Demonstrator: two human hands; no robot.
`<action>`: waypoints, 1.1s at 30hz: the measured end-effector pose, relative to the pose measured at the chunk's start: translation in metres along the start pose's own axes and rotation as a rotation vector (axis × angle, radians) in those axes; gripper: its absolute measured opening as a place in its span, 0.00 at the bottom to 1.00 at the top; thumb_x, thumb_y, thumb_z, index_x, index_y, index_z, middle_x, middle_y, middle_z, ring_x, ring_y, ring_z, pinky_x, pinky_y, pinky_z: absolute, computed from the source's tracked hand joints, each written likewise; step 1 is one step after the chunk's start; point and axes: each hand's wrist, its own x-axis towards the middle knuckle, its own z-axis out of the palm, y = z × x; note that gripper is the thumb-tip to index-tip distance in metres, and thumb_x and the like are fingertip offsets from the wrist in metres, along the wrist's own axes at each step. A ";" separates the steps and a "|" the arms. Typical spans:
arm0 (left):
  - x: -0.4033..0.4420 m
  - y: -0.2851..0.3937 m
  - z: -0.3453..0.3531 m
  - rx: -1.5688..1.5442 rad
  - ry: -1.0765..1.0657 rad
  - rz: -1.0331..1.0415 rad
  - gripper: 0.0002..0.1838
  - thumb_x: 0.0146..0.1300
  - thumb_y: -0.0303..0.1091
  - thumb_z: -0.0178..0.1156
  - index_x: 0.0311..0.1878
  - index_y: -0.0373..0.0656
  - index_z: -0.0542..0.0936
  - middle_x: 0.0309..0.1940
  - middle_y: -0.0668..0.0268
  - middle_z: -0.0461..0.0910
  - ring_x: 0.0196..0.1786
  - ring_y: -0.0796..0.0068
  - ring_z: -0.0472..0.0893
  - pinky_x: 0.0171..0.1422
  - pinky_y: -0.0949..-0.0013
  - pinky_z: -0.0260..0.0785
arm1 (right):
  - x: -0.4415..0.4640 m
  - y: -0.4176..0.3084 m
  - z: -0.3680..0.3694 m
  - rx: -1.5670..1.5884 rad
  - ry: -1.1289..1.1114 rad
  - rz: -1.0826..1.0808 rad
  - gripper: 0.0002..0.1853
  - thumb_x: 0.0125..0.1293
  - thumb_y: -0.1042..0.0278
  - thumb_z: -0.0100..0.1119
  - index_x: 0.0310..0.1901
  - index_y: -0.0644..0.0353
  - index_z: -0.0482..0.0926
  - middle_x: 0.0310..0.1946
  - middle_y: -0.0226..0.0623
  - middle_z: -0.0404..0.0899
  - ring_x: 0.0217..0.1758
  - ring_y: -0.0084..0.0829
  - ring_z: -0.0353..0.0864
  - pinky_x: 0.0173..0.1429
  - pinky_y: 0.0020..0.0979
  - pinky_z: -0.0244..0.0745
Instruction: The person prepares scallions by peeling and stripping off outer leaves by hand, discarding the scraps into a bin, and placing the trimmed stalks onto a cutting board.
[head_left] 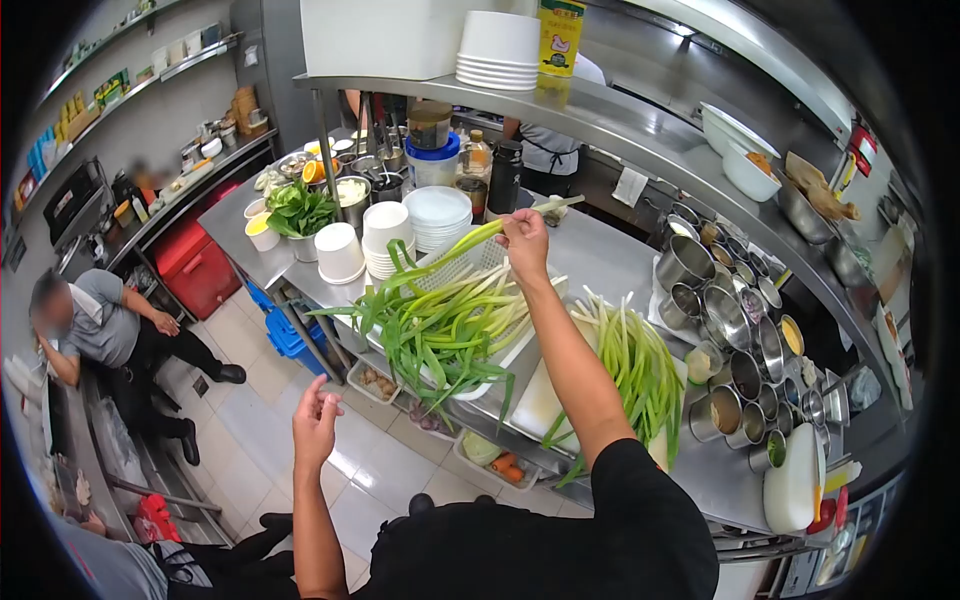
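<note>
My right hand [527,243] is closed on a spring onion [455,250], raised over the steel table. Its green leaves trail to the left and its pale end points right. Below it, a heap of spring onions [450,320] fills a white perforated basket [478,262], with leaves hanging over the front edge. To the right, a second heap of spring onions [635,365] lies across a white cutting board [545,390]. My left hand [316,415] hangs in the air in front of the table, fingers loosely apart, holding nothing.
White tubs [385,235], leafy greens [303,208] and a black bottle [507,175] stand behind the basket. Several metal containers [685,262] crowd the right side. A steel shelf [640,125] runs overhead. A seated person [105,325] is at left; another person's legs [240,560] show lower left.
</note>
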 end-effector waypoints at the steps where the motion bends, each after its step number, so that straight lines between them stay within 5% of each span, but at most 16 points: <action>1: 0.006 0.009 0.005 -0.047 0.002 0.062 0.20 0.67 0.28 0.52 0.61 0.33 0.68 0.34 0.65 0.78 0.33 0.80 0.77 0.38 0.77 0.69 | -0.002 -0.006 -0.002 0.000 0.001 -0.008 0.09 0.63 0.73 0.59 0.38 0.56 0.67 0.31 0.30 0.76 0.30 0.18 0.75 0.31 0.20 0.75; 9: 0.068 0.122 0.033 -0.033 0.074 0.419 0.21 0.65 0.27 0.57 0.60 0.33 0.69 0.37 0.64 0.79 0.38 0.79 0.77 0.43 0.77 0.69 | -0.040 -0.046 0.035 -0.021 -0.398 0.040 0.16 0.63 0.76 0.59 0.34 0.53 0.58 0.43 0.46 0.80 0.46 0.29 0.80 0.43 0.26 0.77; 13: 0.094 0.160 0.056 0.104 -0.102 0.503 0.23 0.63 0.32 0.60 0.59 0.32 0.70 0.38 0.59 0.81 0.41 0.75 0.80 0.45 0.73 0.72 | -0.073 -0.048 0.079 0.112 -0.572 0.114 0.19 0.60 0.78 0.62 0.34 0.54 0.57 0.42 0.51 0.80 0.43 0.32 0.82 0.43 0.27 0.78; 16: 0.099 0.161 0.060 0.054 -0.187 0.356 0.27 0.63 0.35 0.61 0.61 0.31 0.68 0.44 0.58 0.81 0.45 0.74 0.80 0.49 0.70 0.73 | -0.105 -0.054 0.111 0.103 -0.637 0.137 0.19 0.59 0.80 0.62 0.34 0.56 0.57 0.40 0.46 0.77 0.41 0.30 0.81 0.43 0.26 0.79; 18: 0.097 0.163 0.052 0.271 -0.211 0.271 0.29 0.62 0.36 0.62 0.61 0.29 0.67 0.44 0.59 0.81 0.41 0.75 0.80 0.45 0.70 0.73 | -0.114 -0.044 0.124 0.072 -0.690 0.121 0.17 0.60 0.82 0.60 0.34 0.58 0.58 0.39 0.40 0.72 0.40 0.28 0.80 0.45 0.27 0.80; 23: 0.084 0.145 0.028 0.244 -0.131 0.252 0.31 0.61 0.36 0.64 0.62 0.26 0.66 0.41 0.57 0.81 0.35 0.76 0.81 0.39 0.73 0.74 | -0.140 -0.024 0.145 0.251 -0.754 0.259 0.15 0.60 0.81 0.60 0.32 0.59 0.61 0.38 0.36 0.73 0.38 0.25 0.79 0.46 0.27 0.80; 25: 0.079 0.139 0.019 0.143 -0.186 0.155 0.31 0.62 0.36 0.63 0.63 0.27 0.65 0.40 0.66 0.79 0.34 0.84 0.76 0.38 0.77 0.70 | -0.148 -0.018 0.150 0.215 -0.764 0.346 0.12 0.60 0.81 0.60 0.33 0.61 0.64 0.35 0.36 0.75 0.38 0.24 0.80 0.45 0.26 0.80; 29: 0.072 0.129 0.000 0.158 -0.255 0.148 0.24 0.61 0.32 0.63 0.58 0.33 0.72 0.40 0.70 0.78 0.31 0.88 0.73 0.36 0.80 0.68 | -0.166 0.001 0.161 0.097 -0.780 0.384 0.09 0.62 0.76 0.60 0.41 0.63 0.70 0.32 0.30 0.77 0.36 0.20 0.78 0.43 0.21 0.78; 33: 0.067 0.099 -0.011 0.268 -0.089 0.178 0.17 0.59 0.28 0.63 0.51 0.37 0.75 0.36 0.73 0.77 0.32 0.88 0.72 0.36 0.80 0.68 | -0.186 0.006 0.166 0.256 -0.796 0.505 0.08 0.65 0.77 0.56 0.44 0.63 0.71 0.40 0.34 0.77 0.44 0.19 0.77 0.46 0.20 0.76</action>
